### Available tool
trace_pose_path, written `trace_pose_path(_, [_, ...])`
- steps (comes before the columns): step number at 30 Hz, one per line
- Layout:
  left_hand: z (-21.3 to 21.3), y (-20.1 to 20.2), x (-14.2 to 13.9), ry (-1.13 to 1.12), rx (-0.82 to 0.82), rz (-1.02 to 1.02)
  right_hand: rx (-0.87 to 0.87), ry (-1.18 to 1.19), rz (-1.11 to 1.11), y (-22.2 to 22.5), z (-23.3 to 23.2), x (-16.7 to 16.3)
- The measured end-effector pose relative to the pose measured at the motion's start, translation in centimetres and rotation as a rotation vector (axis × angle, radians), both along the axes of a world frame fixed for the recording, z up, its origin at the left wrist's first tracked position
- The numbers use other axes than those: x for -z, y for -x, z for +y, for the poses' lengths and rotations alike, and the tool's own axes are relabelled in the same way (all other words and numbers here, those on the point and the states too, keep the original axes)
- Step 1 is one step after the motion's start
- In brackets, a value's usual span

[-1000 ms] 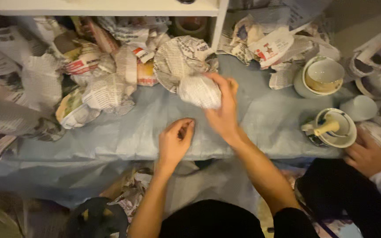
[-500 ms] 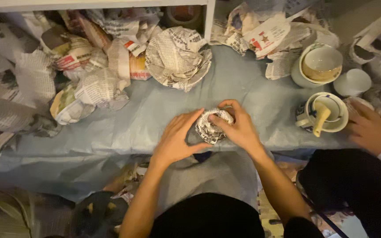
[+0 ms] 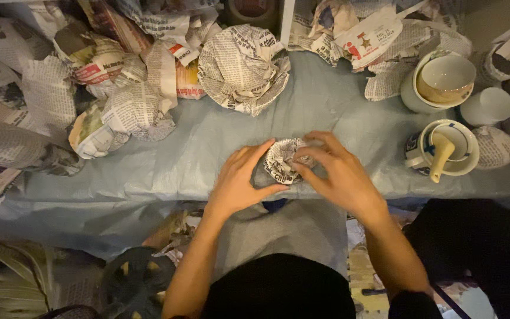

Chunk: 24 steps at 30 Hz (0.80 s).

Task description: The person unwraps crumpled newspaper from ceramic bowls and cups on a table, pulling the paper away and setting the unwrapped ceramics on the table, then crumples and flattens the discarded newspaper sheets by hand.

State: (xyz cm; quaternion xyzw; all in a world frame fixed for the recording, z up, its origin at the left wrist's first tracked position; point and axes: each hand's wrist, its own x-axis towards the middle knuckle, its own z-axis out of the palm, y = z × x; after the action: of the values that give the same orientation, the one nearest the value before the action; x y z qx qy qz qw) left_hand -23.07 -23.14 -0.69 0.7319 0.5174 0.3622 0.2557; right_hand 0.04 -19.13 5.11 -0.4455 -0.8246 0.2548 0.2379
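Your hands (image 3: 290, 177) are wrapped around a small bundle (image 3: 281, 160) of black-and-white newsprint. The counter (image 3: 208, 147) wears a pale blue-grey cloth — the crumpled newspaper (image 3: 240, 68) behind is grey print with red and yellow patches. The cup (image 3: 444, 80) is cream outside, tan inside — the mug (image 3: 453, 147) is white with a blue rim.

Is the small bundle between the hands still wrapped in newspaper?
Wrapped: crumpled newspaper covers the small bundle, gripped by left hand and right hand. Contents hidden.

Newspaper wads (image 3: 243, 68), cups (image 3: 444, 80), probably ceramic.
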Motion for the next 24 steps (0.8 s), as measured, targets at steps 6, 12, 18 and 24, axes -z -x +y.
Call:
trace_pose_path(6, [0.6, 0.6, -0.6, 0.043, 0.109, -0.202, -0.118, 0.027, -0.112, 0.0, 1.0, -1.1])
trace_pose_path(12, [2.9, -0.3, -2.9, 0.097, 0.096, 0.247, -0.066, 0.056, 0.036, 0.0, 0.9, 0.8])
trace_pose_path(18, [6.1, -1.7, -3.8, 0.214, 0.200, 0.457, -0.030, -0.007, 0.330, 0.0, 1.2, 5.5])
trace_pose_path(24, [6.0, -1.5, -3.0, 0.171, 0.332, 0.462, -0.030, 0.017, 0.430, -1.3, 0.6, 7.4])
